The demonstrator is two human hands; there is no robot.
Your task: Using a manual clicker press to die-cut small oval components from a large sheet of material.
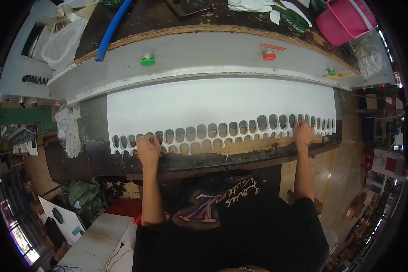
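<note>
A long white sheet lies across the dark, worn work surface, its far edge up against the grey machine front. Rounded oval holes run along the sheet's near edge, which is cut ragged into thin prongs. My left hand is closed on this perforated edge left of the middle, fingers curled at the holes. Farther right, my right hand pinches the same edge. The fingertips of both hands are partly hidden. Bare wood shows beneath the holes and in front of the edge.
Above the sheet runs a grey machine beam with a green button and a red button. On its top shelf are a blue tube, white cut pieces and a pink basket. A clear plastic bag hangs at left.
</note>
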